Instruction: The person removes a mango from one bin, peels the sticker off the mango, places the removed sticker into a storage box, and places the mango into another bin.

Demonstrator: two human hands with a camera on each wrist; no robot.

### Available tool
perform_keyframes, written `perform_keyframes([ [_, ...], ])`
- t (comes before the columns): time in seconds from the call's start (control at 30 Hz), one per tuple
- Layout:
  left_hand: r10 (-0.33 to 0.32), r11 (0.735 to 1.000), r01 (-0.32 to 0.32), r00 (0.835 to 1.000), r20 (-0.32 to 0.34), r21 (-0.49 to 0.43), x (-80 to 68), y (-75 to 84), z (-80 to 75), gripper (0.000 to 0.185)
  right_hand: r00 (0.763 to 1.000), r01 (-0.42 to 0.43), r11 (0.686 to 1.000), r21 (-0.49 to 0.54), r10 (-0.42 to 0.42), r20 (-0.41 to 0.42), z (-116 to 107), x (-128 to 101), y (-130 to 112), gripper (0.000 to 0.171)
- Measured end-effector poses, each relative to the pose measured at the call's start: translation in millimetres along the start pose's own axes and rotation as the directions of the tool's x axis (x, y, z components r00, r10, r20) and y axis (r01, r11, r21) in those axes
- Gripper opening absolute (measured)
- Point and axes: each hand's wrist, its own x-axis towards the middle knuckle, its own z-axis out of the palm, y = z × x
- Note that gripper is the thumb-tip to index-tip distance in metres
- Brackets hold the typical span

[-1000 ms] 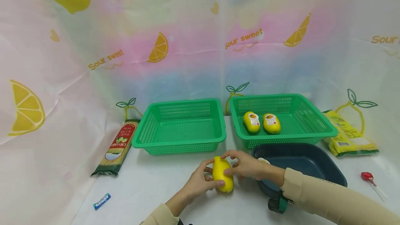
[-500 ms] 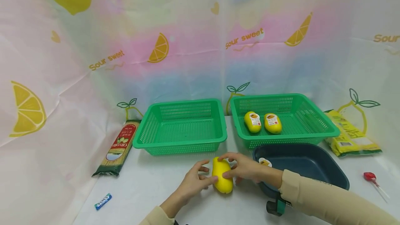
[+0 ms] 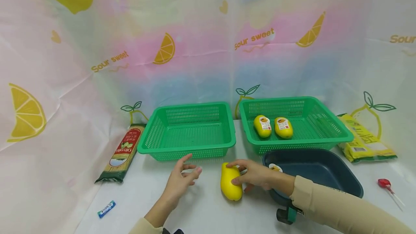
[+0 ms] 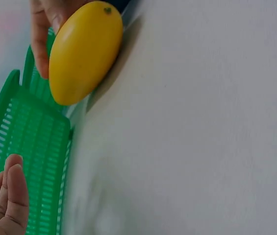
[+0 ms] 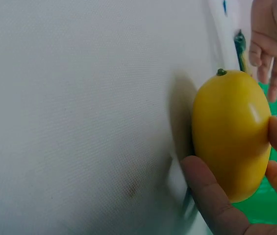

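Observation:
My right hand (image 3: 255, 174) grips a yellow mango (image 3: 230, 187) over the white table, in front of the gap between two green baskets. In the right wrist view, the thumb lies on one side of the mango (image 5: 234, 129) and fingers on the other; no label shows on its visible skin. Apart from the fruit, to its left, my left hand (image 3: 177, 183) is raised with fingers spread loosely, holding nothing. Two more mangoes, one on the left (image 3: 262, 126) and one on the right (image 3: 284, 128), lie in the right green basket (image 3: 325, 141), each bearing a white label.
The left green basket (image 3: 186, 151) stands behind my left hand. A dark blue basin (image 3: 312, 172) sits under my right forearm, a white label (image 3: 275, 168) at its edge. Around the sides lie a noodle pack (image 3: 121, 154), small blue packet (image 3: 106, 209), yellow bag (image 3: 364, 140) and red lollipop (image 3: 384, 183).
My left hand has let go of the mango and moved away to the left. The right hand keeps hold of the fruit in nearly the same place.

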Motion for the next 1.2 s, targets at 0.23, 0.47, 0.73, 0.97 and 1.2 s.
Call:
perform_keyframes([
  [0.23,-0.009,1.0,0.002,0.971,-0.238,-0.027,4.2,-0.1,-27.2,0.07,1.0,0.02,1.0,-0.024,-0.02,0.0,0.8,-0.8,0.0,0.053],
  [0.47,-0.01,1.0,0.008,0.916,-0.402,-0.006,6.1,-7.6,-49.1,0.067,1.0,0.014,1.0,-0.015,-0.014,-0.001,3.5,1.4,1.1,0.054],
  [0.73,0.069,0.996,-0.024,0.783,-0.618,0.08,11.3,-11.6,-64.7,0.07,1.0,0.023,0.999,0.024,-0.023,0.005,4.6,0.5,4.2,0.055],
  [0.97,0.12,0.986,-0.037,0.827,-0.55,0.16,22.5,-14.8,-86.8,0.076,1.0,0.027,0.998,0.051,-0.028,0.013,5.1,0.5,6.9,0.056],
  [1.2,0.15,0.974,-0.054,0.881,-0.449,0.219,31.9,-18.3,-104.9,0.073,1.0,0.023,0.998,0.058,-0.023,0.006,7.3,0.5,6.4,0.056],
])
